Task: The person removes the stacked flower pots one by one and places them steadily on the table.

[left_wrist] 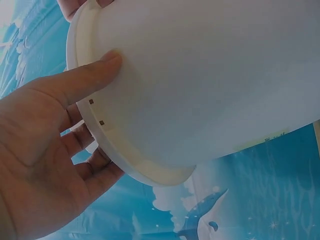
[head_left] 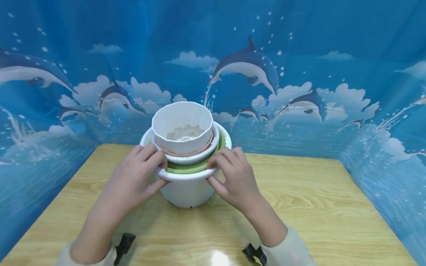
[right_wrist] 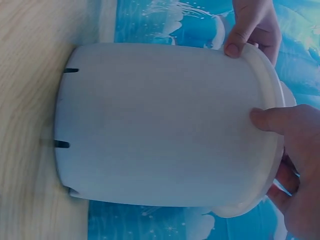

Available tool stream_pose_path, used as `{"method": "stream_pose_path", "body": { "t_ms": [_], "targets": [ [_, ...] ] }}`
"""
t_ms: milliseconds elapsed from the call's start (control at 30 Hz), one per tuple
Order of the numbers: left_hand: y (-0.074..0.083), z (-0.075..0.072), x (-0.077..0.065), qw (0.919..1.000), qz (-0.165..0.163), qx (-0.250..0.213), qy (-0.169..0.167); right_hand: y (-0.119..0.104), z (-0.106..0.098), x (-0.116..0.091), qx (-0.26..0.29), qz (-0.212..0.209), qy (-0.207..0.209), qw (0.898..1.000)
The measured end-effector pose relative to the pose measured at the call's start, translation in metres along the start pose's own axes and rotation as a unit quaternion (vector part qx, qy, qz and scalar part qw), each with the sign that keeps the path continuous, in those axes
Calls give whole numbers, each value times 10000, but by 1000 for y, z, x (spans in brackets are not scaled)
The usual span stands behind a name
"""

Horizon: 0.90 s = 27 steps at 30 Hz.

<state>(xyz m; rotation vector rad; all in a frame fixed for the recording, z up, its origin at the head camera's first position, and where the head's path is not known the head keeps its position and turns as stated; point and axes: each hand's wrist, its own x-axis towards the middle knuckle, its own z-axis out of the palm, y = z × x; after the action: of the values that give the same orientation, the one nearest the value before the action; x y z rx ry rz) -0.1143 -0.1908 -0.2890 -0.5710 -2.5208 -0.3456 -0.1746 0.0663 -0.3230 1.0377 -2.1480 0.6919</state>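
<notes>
Head cam: big white pot just left of centre frame, green pot and small white pot nested in it. Left hand and right hand both pinch the big one's front rim. Left wrist: thumb on its wall, upper left. Right wrist: same grip, right edge.

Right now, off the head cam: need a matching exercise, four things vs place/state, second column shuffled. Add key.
Things:
1. green pot
2. many-sided white pot
3. left hand
4. dolphin backdrop

Place/state:
A. behind the table
B. perforated at the bottom
C. rim directly inside that of the outermost white pot
D. gripping the outermost white pot's rim

Pairs: 1-C, 2-B, 3-D, 4-A
</notes>
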Motion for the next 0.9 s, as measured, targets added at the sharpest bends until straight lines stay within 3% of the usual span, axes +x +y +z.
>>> {"method": "stream_pose_path", "body": {
  "t_ms": [900],
  "targets": [
    [20,5,0,9977,575,-331,99,-12,-47,-4,-185,38,-826,9964]
  ]
}}
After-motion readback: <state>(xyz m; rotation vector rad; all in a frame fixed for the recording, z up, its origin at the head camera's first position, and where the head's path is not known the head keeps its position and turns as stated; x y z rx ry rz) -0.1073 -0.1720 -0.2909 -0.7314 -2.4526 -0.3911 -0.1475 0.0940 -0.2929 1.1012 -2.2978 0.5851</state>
